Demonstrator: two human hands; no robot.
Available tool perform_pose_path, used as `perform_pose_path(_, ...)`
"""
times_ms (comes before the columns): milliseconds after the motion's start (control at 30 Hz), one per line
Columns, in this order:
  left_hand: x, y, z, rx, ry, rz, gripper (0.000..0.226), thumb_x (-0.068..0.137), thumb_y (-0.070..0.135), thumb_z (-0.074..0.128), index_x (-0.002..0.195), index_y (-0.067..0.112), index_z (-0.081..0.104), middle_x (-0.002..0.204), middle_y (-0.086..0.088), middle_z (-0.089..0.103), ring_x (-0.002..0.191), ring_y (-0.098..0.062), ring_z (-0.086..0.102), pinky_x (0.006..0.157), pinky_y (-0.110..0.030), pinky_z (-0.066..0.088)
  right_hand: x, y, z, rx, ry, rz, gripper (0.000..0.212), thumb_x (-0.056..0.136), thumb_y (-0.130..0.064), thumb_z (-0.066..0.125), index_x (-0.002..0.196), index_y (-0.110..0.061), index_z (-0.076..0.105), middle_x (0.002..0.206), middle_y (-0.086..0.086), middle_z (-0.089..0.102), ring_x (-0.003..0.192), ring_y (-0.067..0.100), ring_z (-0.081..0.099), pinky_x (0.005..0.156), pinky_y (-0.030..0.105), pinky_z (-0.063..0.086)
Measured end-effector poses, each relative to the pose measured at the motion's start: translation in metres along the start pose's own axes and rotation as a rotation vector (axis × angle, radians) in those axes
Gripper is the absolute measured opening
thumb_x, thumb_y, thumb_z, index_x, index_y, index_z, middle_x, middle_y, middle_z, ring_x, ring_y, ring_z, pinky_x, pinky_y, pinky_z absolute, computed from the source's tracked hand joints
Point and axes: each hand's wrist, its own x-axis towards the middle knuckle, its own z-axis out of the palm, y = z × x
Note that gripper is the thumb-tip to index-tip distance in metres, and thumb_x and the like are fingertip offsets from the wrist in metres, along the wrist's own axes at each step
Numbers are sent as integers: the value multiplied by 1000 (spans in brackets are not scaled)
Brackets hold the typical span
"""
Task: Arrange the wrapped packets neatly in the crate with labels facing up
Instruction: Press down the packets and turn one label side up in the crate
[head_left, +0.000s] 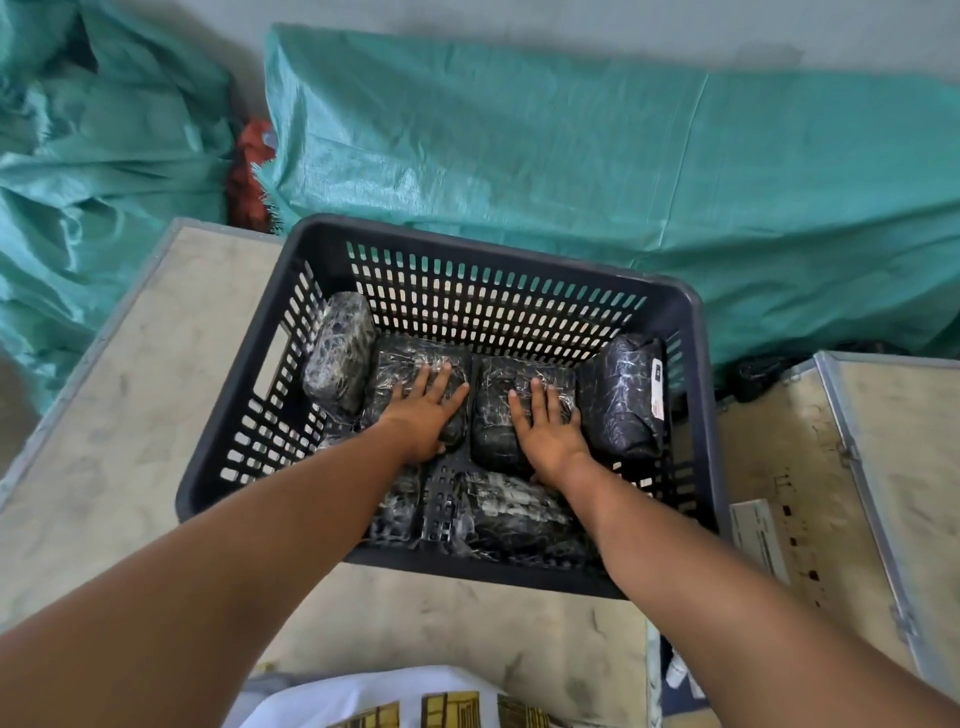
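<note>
Dark slotted plastic crate (498, 244) sits mid-frame on a pale, scuffed tabletop (130, 395). Both bare forearms reach in from the lower edge.

Left hand (423, 413): flat, fingers spread, palm down on the left centre packet (387, 374); not gripping. Right hand (543, 423): likewise flat and spread, pressing on the right centre packet (493, 384). These two packets lie side by side, touching or nearly so, at the middle of the crate floor.

All packets are black, wrapped in shiny clear film. One packet (340, 351) leans tilted against the crate's left wall, just beside the left centre packet. Another packet (626, 395) stands on edge against the right wall; a white label (657, 387) shows on its side, facing right, not up. More wrapped packets (514, 514) lie along the near wall, below the hands, partly hidden by the arms.

Labels on the pressed packets: cannot tell.

Teal woven sacks (571, 156) fill the upper frame behind the table. A second pale board (883, 441) sits at right.
</note>
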Motion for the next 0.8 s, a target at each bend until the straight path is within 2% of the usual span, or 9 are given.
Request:
perform_pose_path(167,0,0,1,-52,15,12,110,93,24,71,159,32,-16,163,-7,-32,150,-35,-27,121,-60,-2,0,3,-5,185,46,-24,123,85,3,76,161,-21,-17,165,22,-23,152,46,-16,121,66,16)
perform_pose_path(233,-2,0,-2,-89,22,20,110,92,26,72,160,31,-14,164,-6,-30,151,-34,-26,122,-60,-1,-1,4,-16,290,30,-40,122,81,-10,84,164,-22,-4,169,20,-12,154,47,-7,121,63,18)
perform_pose_path(333,-5,-2,-9,-197,43,38,112,91,33,73,159,30,-16,167,-4,-21,153,-32,-20,123,-61,1,-7,18,-38,472,112,-99,111,70,-33,91,162,-30,27,164,14,35,145,39,41,115,46,39)
perform_pose_path(400,-7,-2,-14,-353,92,58,119,90,34,73,154,35,-27,169,-4,-8,155,-32,-6,123,-60,6,-13,33,-51,612,191,-121,99,66,-36,90,154,-37,45,141,1,63,113,20,66,95,29,52)
perform_pose_path(467,-8,-3,-21,-499,168,89,124,91,33,74,150,43,-34,168,-13,8,148,-37,32,120,-53,27,-21,42,-63,824,253,-121,87,65,-36,87,146,-41,55,127,-11,68,95,8,69,83,24,54)
perform_pose_path(533,-11,-5,-28,-586,240,142,124,92,32,74,144,53,-37,166,-17,14,125,-35,61,108,-44,47,-28,48,-72,1082,266,-144,78,65,-37,79,141,-37,61,122,-17,72,95,2,72,87,26,59)
perform_pose_path(600,-12,-4,-34,-643,293,235,123,92,31,74,144,56,-35,164,-17,20,116,-32,66,103,-36,48,-34,56,-77,1272,247,-185,68,68,-30,74,135,-34,66,109,-19,77,98,8,74,92,35,60)
perform_pose_path(667,-14,-1,-40,-671,330,319,120,94,31,72,147,54,-33,161,-16,35,118,-30,64,105,-37,46,-38,63,-81,1389,225,-205,57,69,-19,73,121,-42,72,102,-10,81,97,25,75,86,45,62)
perform_pose_path(800,-15,5,-53,-695,447,374,111,97,32,67,151,51,-28,143,-14,54,112,-23,57,102,-42,45,-41,73,-90,1623,275,-164,49,63,-27,73,106,-48,79,105,-4,81,100,20,75,78,31,62)
